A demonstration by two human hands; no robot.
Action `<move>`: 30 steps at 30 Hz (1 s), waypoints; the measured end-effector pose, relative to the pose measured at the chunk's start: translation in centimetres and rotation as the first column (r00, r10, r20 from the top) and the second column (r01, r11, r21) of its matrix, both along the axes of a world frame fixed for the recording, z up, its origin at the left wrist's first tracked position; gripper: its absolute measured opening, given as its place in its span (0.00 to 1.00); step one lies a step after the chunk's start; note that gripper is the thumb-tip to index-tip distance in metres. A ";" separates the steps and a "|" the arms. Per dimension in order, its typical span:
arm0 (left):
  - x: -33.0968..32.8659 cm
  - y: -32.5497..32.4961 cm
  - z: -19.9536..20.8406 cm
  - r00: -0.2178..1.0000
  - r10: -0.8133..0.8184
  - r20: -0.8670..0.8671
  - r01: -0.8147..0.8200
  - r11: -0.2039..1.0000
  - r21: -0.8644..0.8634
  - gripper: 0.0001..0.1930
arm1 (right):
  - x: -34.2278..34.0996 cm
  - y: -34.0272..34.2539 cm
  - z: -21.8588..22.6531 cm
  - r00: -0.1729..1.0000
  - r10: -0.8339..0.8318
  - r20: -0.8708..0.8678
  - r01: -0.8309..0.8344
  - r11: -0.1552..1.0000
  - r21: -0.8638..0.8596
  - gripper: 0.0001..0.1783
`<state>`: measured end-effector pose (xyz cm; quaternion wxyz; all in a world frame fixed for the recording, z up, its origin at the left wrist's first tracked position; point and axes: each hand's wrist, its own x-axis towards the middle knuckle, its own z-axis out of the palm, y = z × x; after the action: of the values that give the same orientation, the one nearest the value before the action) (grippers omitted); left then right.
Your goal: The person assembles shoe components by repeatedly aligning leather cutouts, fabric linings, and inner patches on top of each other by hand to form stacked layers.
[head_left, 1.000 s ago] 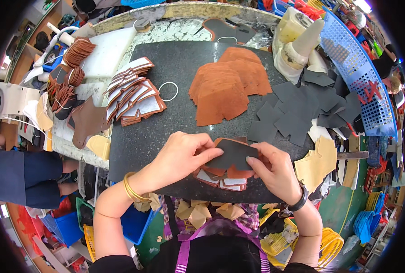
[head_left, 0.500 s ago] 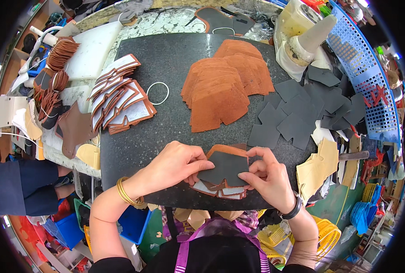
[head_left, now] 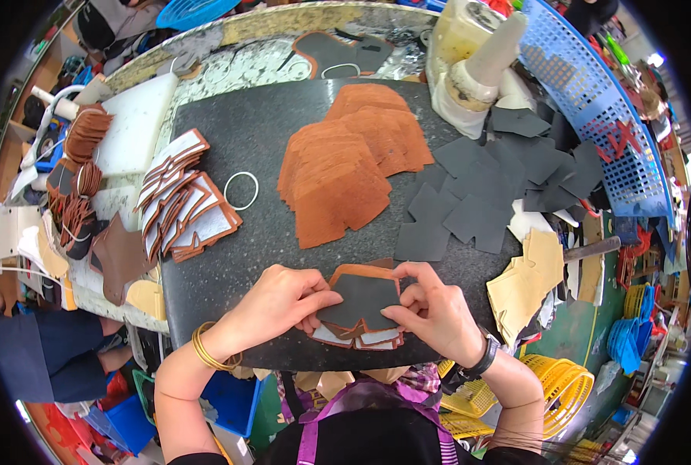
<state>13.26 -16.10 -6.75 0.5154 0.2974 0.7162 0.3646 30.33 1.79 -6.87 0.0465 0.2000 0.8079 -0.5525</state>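
Between my hands, at the near edge of the dark slab, a dark grey notched sheet piece (head_left: 361,298) lies over a brown leather piece (head_left: 371,270), whose border shows along the top and right. My left hand (head_left: 287,298) pinches the left edge with thumb and fingers. At the right edge, my right hand (head_left: 437,316) is closed, thumb on the grey face and index finger at the top corner. Beneath them, white-faced brown pieces (head_left: 373,339) form a small stack. Farther off lie a fanned pile of brown leather pieces (head_left: 342,182) and loose dark grey pieces (head_left: 477,205).
White-faced pieces (head_left: 194,205) are fanned on the slab's left, beside a white ring (head_left: 241,191). A cone-topped container (head_left: 489,58) and a blue perforated basket (head_left: 594,101) stand at the far right. Beige pieces (head_left: 528,283) and a hammer (head_left: 594,249) lie right.
The whole view has shifted, so the bench appears lower and farther left. Both hands keep nearly the same grip on the layered pieces.
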 end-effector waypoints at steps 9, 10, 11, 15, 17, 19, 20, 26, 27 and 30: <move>0.5 0.7 0.9 0.999 -0.017 -0.050 0.012 0.996 -0.092 0.12 | 0.6 -0.4 -0.2 1.000 0.000 -0.003 0.000 1.000 -0.006 0.25; 0.7 0.7 1.1 0.961 -0.137 -0.240 0.117 0.989 -0.096 0.11 | 0.8 -0.7 -0.9 0.997 0.065 -0.033 -0.056 0.973 0.222 0.25; 1.2 0.8 1.5 0.957 -0.172 -0.232 0.160 0.985 -0.071 0.11 | 1.2 -0.7 -0.7 0.986 0.107 -0.125 -0.054 0.927 0.370 0.26; 3.4 0.5 1.9 0.356 -0.186 -0.916 0.475 0.880 0.006 0.13 | 3.0 1.9 1.0 0.946 0.156 -0.285 0.015 0.855 0.518 0.16; 3.2 -0.1 1.6 0.340 -0.215 -0.915 0.537 0.844 0.001 0.14 | 5.4 4.6 1.7 0.972 0.016 -0.235 0.165 0.667 0.726 0.08; 3.8 -0.5 0.9 0.409 -0.081 -0.909 0.464 0.876 0.131 0.13 | 8.4 6.9 2.1 0.967 -0.257 0.000 0.135 0.507 0.851 0.11; 4.4 -0.4 0.8 0.467 0.057 -0.882 0.384 0.886 0.260 0.12 | 9.6 7.9 1.7 0.965 -0.260 0.027 0.089 0.422 0.902 0.14; 7.5 2.7 1.3 0.584 0.122 -0.802 0.432 0.790 0.435 0.09 | 11.0 8.7 0.8 0.930 -0.368 0.012 0.263 0.687 0.677 0.14; 7.9 2.9 1.5 0.630 0.123 -0.767 0.436 0.761 0.480 0.08 | 11.1 8.4 0.8 0.933 -0.358 -0.030 0.287 0.692 0.663 0.12; 9.3 4.2 0.5 0.825 0.039 -0.564 0.369 0.719 0.589 0.06 | 10.2 6.1 2.1 0.926 -0.258 -0.275 0.377 0.644 0.665 0.10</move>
<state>22.52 -11.89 -6.25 0.1803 0.6191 0.6174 0.4506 40.54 7.92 -4.81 -0.1945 0.2975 0.9101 -0.2131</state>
